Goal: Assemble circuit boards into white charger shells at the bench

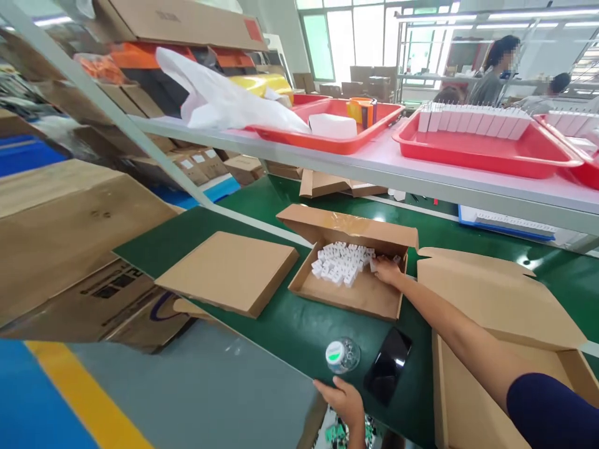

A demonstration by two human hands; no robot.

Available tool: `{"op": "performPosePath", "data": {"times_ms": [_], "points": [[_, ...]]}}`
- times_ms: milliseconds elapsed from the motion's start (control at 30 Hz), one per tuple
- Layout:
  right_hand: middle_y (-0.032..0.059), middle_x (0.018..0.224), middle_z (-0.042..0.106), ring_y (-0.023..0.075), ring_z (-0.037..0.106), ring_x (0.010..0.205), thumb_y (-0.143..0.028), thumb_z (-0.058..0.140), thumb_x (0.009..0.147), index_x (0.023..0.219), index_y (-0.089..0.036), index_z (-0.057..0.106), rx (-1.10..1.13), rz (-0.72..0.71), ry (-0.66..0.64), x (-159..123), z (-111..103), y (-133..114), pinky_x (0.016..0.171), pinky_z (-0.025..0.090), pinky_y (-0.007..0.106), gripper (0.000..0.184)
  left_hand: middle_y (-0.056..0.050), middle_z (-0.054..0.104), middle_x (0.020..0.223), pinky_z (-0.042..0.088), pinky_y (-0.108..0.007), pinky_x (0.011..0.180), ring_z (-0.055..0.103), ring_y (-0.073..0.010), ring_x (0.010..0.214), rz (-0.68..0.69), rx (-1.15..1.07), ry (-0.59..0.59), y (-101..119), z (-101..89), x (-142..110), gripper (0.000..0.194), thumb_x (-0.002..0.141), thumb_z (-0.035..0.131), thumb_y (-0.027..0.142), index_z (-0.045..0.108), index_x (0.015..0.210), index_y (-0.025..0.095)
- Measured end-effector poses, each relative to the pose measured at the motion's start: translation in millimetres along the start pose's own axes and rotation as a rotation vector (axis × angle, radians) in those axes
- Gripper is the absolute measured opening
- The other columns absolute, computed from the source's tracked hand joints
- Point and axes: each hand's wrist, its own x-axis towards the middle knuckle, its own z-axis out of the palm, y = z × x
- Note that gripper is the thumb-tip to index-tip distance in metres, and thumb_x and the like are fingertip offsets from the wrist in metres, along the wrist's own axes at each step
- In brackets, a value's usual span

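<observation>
My right hand [388, 272] reaches into the right side of an open cardboard box [365, 304]. Its fingers are closed at a small white plastic piece [373, 265], partly hidden by the hand. Beside it, many similar white plastic pieces [340, 262] lie in a loose pile in the box. At the table's front edge is my left hand [344, 402], holding nothing, with thumb and fingers apart. Just above it, a clear jar [343, 355] with a white and green top rests on the table. A black phone [388, 366] lies to the jar's right.
A closed flat carton [229, 271] lies left on the green table [299, 340]. Another open carton [496, 299] is under my right arm. Overhead, a shelf [374, 163] carries red trays [486, 153] and a white bag [234, 100]. People [489, 87] are in the background.
</observation>
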Motion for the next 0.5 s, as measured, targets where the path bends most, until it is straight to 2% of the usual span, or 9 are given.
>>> {"op": "performPosePath", "data": {"times_ms": [133, 267, 400, 500], "points": [[0.0096, 0.124, 0.058, 0.0229, 0.059, 0.110, -0.033, 0.059, 0.094, 0.120, -0.016, 0.058, -0.027, -0.043, -0.046, 17.9, 17.5, 14.7, 0.092, 0.052, 0.045, 0.032, -0.029, 0.030, 0.151, 0.030, -0.061, 0.113, 0.029, -0.0403, 0.142, -0.005, 0.030, -0.003, -5.9, -2.2, 2.6, 0.068, 0.096, 0.043, 0.042, 0.023, 0.151, 0.006], [0.0090, 0.122, 0.059, 0.0224, 0.059, 0.109, -0.033, 0.059, 0.094, 0.116, -0.015, 0.060, 0.037, -0.136, -0.086, 3.7, 27.1, 27.1, 0.094, 0.050, 0.045, 0.029, -0.023, 0.032, 0.152, 0.031, -0.060, 0.113, 0.031, -0.0376, 0.142, -0.006, 0.082, -0.040, 1.3, -6.1, 3.3, 0.067, 0.094, 0.050, 0.041, 0.026, 0.150, 0.012], [0.0074, 0.114, 0.062, 0.0222, 0.059, 0.107, -0.032, 0.062, 0.092, 0.110, -0.014, 0.061, 0.191, -0.166, -0.022, -43.3, 30.4, 22.4, 0.094, 0.049, 0.046, 0.026, -0.018, 0.039, 0.148, 0.032, -0.059, 0.112, 0.038, -0.0351, 0.137, 0.028, 0.141, -0.122, 14.7, -8.5, 3.3, 0.061, 0.093, 0.054, 0.042, 0.035, 0.145, 0.017], [0.0080, 0.115, 0.061, 0.0235, 0.057, 0.112, -0.030, 0.061, 0.092, 0.114, -0.014, 0.059, 0.324, -0.106, 0.143, -109.6, 31.1, 8.5, 0.096, 0.047, 0.047, 0.027, -0.015, 0.047, 0.141, 0.040, -0.057, 0.106, 0.050, -0.0315, 0.126, 0.090, 0.178, -0.235, 28.9, -11.5, 6.6, 0.053, 0.093, 0.055, 0.042, 0.043, 0.139, 0.018]]}}
